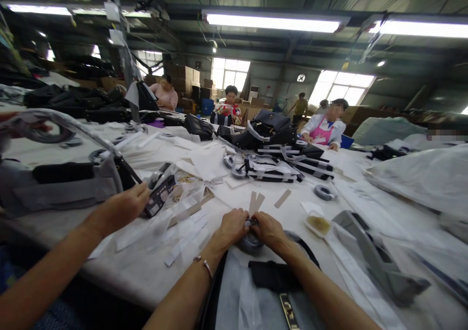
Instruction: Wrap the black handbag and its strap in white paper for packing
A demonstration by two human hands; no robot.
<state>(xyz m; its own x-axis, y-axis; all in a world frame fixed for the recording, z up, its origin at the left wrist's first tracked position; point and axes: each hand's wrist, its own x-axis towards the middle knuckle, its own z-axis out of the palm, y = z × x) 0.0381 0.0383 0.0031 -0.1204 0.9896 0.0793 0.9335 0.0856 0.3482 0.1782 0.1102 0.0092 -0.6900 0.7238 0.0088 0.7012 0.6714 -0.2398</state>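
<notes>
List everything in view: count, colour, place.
grey tape roll: one, under both of the wearer's hands, near edge
black bag with gold clasp: one, nearest the camera
small white tray of yellowish stuff: one, right of the hands
white paper strips: many, centre-left
black bags wrapped in white strips: several, mid-table
white work table: one
co-worker's hand: one, left, on a black tagged item
seated people: about four, far side
left hand: on the roll
right hand: on the roll
</notes>
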